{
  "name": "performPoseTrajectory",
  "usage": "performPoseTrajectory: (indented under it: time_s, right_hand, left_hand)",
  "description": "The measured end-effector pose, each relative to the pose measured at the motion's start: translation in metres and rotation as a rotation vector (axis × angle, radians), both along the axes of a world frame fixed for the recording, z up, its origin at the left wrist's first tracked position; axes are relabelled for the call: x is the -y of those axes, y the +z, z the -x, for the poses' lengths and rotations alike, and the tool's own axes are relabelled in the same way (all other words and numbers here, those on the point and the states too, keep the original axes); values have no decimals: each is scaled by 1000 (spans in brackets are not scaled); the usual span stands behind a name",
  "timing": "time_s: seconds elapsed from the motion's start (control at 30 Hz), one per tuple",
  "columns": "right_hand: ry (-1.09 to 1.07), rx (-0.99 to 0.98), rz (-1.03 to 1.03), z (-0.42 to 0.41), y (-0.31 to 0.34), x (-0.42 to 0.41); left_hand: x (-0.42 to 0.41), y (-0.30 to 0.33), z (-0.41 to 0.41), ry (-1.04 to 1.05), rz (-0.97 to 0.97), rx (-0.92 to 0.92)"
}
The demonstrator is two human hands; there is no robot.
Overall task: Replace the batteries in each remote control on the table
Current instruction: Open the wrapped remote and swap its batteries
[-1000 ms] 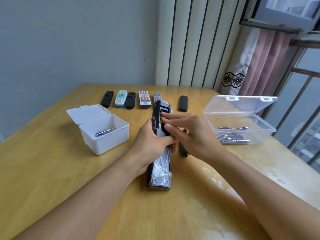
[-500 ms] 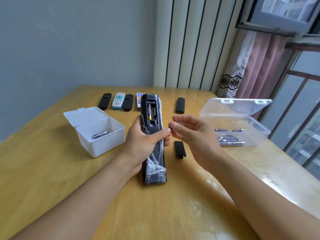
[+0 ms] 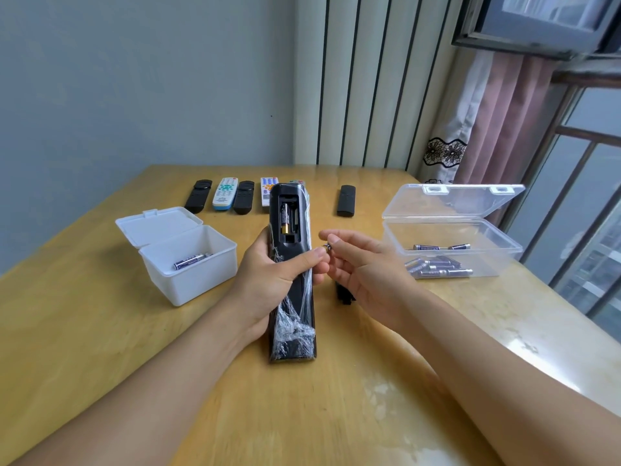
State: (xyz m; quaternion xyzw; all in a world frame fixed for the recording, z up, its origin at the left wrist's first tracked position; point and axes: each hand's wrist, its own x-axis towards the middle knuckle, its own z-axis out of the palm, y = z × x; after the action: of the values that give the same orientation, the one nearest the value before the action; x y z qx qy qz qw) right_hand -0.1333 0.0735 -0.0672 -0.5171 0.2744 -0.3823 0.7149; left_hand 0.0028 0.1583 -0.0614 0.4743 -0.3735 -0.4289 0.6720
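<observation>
My left hand [image 3: 274,279] grips a long black remote [image 3: 291,290] wrapped in clear film, back side up, its near end resting on the table. Its battery bay is open and one battery [image 3: 285,220] sits in the left slot; the right slot looks empty. My right hand [image 3: 364,269] pinches a small battery [image 3: 328,247] just right of the remote. The black battery cover [image 3: 344,292] lies on the table, partly hidden under my right hand. Several other remotes [image 3: 225,193] lie in a row at the far side.
A white open box [image 3: 188,260] on the left holds a battery [image 3: 190,261]. A clear open box [image 3: 452,247] on the right holds several batteries [image 3: 437,267]. The wooden table [image 3: 100,331] meets a wall on the left and a window on the right.
My left hand turned the remote so its open battery bay faces up. My right hand drew back from the bay to the right, holding a battery it took out.
</observation>
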Motion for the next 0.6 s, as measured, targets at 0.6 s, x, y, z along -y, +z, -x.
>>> performPoseTrajectory:
  time_s: [0.6]
  right_hand:
    - [-257,-267,732,8,18,10]
  left_hand:
    - [3,6,4,-70,-180,79]
